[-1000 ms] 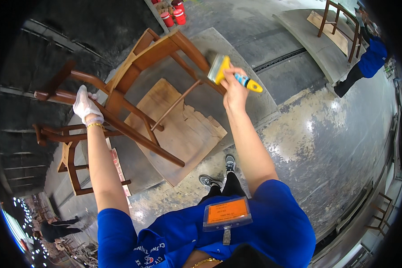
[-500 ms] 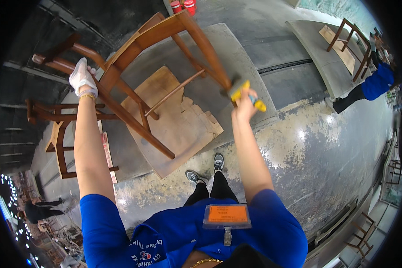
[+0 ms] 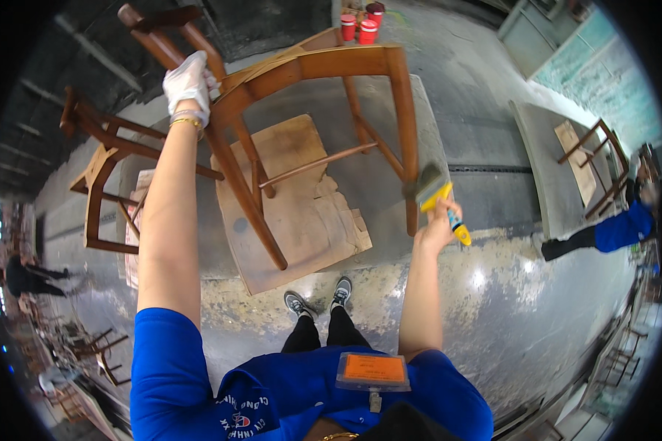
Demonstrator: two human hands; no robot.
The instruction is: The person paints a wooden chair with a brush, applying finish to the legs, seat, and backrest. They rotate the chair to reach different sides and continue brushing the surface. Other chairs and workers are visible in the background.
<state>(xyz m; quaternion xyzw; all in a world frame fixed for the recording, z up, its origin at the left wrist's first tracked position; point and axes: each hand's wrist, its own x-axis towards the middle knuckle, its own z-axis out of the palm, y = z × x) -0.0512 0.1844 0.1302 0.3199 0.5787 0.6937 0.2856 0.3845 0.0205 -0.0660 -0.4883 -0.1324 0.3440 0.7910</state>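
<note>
A brown wooden chair frame (image 3: 324, 64), without a seat, is tilted over the work table. My left hand (image 3: 187, 87) wears a white glove and is closed around the frame's wood at the upper left. In my bare right hand (image 3: 438, 228) is a flat brush (image 3: 439, 194) with a yellow and blue handle. Its bristles are beside the chair's right leg, touching or very close to it; motion blur hides which. Below the frame, a torn sheet of brown cardboard (image 3: 294, 213) lies on the grey table top (image 3: 428, 125).
Another wooden chair frame (image 3: 95, 195) is at the left, close to my left forearm. Red buckets (image 3: 368, 31) stand beyond the table. On the right, a co-worker in blue (image 3: 624, 226) is by a second table (image 3: 541, 151) with a chair frame on it.
The view has turned, so the chair and table sit farther right and look more upright. The brush is now beside the leg, with the leg's end showing past it. Both hands keep their holds.
</note>
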